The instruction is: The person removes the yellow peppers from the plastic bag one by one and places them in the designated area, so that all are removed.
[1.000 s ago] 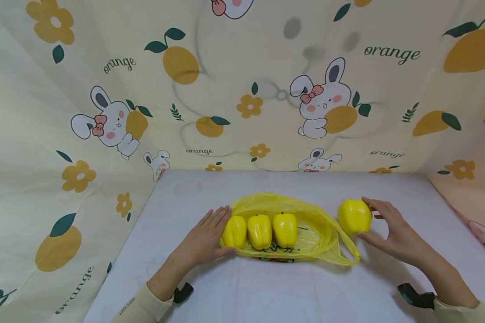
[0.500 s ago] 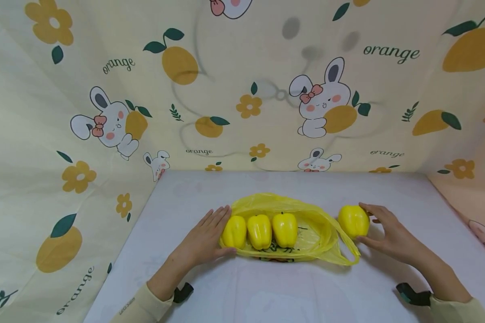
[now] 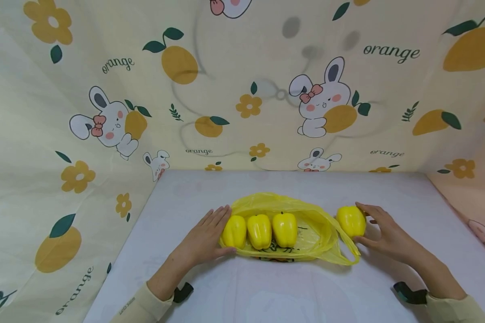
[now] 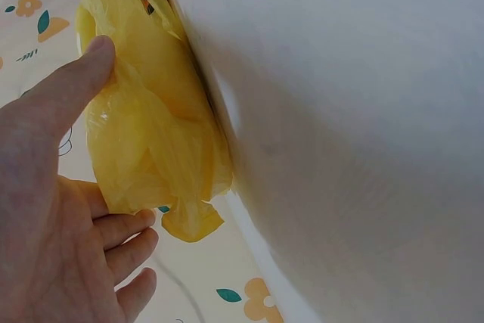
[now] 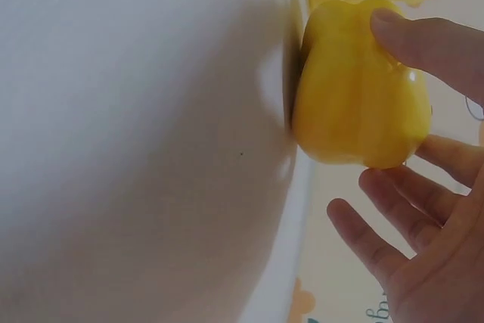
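A yellow plastic bag (image 3: 313,242) lies on its side, its wide mouth turned up toward the head camera. Inside it, three yellow bell peppers stand in a row: a left one (image 3: 234,232), a middle one (image 3: 260,232) and a right one (image 3: 284,230). My left hand (image 3: 204,237) holds the bag's left end, thumb on the near side and fingers on the far side. Just right of the bag, my right hand (image 3: 388,233) grips another yellow bell pepper (image 3: 350,221) between thumb and fingers. In the right wrist view this bell pepper (image 5: 359,88) is at the table surface.
Under everything is a white tabletop (image 3: 283,291). A patterned cloth (image 3: 234,103) with rabbits and oranges hangs behind and at both sides. The bag's handle loop (image 3: 349,251) reaches right, close below the gripped bell pepper. Dark wrist devices (image 3: 410,294) sit under both forearms.
My right hand has brought its bell pepper down and slightly left, nearer the bag's right end. The left hand, the bag and the peppers inside have stayed in place.
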A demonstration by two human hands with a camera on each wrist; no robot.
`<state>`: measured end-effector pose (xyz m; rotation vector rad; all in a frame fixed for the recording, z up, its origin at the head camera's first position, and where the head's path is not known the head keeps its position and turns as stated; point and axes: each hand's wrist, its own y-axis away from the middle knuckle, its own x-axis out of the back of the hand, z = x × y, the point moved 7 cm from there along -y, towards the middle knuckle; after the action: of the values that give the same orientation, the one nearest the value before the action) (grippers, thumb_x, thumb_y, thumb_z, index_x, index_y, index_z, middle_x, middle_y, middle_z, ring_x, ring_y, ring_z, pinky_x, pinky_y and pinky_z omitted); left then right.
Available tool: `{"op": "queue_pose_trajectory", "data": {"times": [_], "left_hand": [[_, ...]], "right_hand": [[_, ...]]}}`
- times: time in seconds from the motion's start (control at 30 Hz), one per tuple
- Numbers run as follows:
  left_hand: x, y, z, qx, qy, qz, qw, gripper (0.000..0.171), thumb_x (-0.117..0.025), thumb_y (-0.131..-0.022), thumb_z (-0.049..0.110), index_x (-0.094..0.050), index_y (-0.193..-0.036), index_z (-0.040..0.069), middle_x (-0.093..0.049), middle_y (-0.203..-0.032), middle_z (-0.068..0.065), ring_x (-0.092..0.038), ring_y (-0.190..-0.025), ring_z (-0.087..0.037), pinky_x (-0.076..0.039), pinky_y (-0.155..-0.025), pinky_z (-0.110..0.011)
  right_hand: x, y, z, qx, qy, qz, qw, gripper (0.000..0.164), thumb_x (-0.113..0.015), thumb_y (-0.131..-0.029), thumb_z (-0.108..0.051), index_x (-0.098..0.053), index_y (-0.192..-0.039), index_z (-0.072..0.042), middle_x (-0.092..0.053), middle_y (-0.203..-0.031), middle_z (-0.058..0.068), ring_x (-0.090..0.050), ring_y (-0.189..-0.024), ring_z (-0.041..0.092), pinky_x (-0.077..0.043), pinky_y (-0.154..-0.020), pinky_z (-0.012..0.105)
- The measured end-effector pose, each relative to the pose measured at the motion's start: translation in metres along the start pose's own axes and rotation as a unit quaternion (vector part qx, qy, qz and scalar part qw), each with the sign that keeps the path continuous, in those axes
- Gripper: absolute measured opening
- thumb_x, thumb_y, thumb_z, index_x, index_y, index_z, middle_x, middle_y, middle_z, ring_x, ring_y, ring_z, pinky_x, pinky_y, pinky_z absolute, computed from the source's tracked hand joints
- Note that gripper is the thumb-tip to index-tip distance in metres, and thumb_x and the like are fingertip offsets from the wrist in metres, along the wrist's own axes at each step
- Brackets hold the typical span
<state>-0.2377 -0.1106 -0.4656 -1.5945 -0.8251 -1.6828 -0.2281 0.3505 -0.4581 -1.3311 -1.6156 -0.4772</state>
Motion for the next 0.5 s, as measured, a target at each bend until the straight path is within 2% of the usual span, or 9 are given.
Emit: {"op": "queue_pose_trajectory", "data": {"times": [0.5], "left_hand": [[0.0000,0.0005,0.0001,-0.002,0.013,0.002,0.9999,0.111,-0.067,-0.097,0.069,-0.022,-0.170,0.000,-0.024,-0.178,-0.014,-0.022,-0.164,-0.030,-0.015,-0.135,-0.048]], "right_hand": [[0.0000,-0.0018,-0.0013,0.009,0.004,-0.004,1.000,0.100,-0.097,-0.081,-0.024,-0.041,-0.159,0.004,-0.052,-0.146,0.025,-0.054,-0.121,0.038,-0.046,-0.093,0.007]]}}
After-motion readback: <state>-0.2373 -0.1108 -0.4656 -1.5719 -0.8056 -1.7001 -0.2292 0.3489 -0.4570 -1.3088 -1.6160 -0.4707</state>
